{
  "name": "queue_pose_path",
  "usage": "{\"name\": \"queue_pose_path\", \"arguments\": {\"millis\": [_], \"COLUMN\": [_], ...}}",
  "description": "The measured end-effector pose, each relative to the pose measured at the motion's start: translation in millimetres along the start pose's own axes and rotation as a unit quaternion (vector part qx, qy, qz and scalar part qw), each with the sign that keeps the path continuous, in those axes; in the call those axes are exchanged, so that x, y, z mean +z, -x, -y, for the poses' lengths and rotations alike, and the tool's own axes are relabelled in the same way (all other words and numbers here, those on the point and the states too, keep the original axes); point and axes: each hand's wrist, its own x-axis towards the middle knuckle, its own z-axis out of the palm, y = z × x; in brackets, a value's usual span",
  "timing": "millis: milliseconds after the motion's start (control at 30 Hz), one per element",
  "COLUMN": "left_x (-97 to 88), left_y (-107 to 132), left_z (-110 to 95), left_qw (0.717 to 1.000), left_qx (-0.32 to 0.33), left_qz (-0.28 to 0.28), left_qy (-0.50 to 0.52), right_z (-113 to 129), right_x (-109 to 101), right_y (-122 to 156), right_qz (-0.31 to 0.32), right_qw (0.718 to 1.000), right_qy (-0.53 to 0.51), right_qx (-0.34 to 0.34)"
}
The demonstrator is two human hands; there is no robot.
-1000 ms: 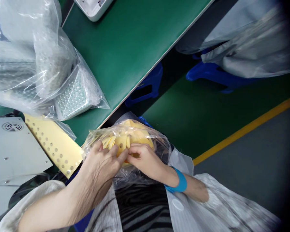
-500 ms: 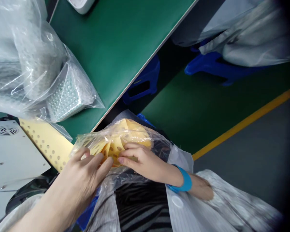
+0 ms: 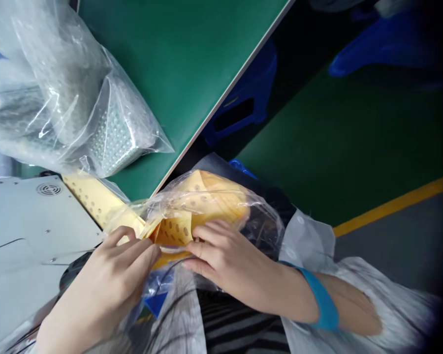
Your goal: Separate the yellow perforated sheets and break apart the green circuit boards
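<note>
A green counter (image 3: 177, 64) with a pale edge runs slantwise across the upper left. On the counter's near left part lies a large clear plastic bag (image 3: 59, 98), crumpled and shiny, with a grey dotted piece (image 3: 114, 140) showing through its lower end. Just beside the counter's near end sits a flat grey metal panel (image 3: 25, 231) with a small round vent (image 3: 48, 189). Under the counter's edge stands a blue stool (image 3: 243, 108). Beyond the counter stretches green floor (image 3: 335, 147), bounded by a yellow line (image 3: 395, 204).
</note>
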Motion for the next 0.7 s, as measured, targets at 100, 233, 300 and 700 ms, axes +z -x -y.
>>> {"name": "queue_pose_path", "arguments": {"millis": [100, 233, 300, 700], "left_x": [-0.6, 3.6, 7.0, 17.6], "left_y": [4.8, 10.1, 11.8, 6.9], "left_z": [2.6, 6.1, 7.1, 5.0], "left_qw": [1.0, 1.0, 0.999, 0.992], "left_qx": [-0.01, 0.002, 0.008, 0.11], "left_qz": [0.008, 0.0, 0.0, -0.05], "left_qy": [0.011, 0.03, 0.038, 0.038], "right_z": [4.9, 9.2, 10.0, 2.6], "right_x": [5.9, 8.6, 8.5, 13.4], "right_y": [-0.4, 0.2, 0.8, 7.2], "right_qz": [0.007, 0.029, 0.051, 0.068], "right_qw": [1.0, 0.997, 0.994, 0.996], "right_qy": [0.017, 0.057, 0.079, 0.035], "right_qx": [-0.02, -0.046, -0.058, -0.055]}}
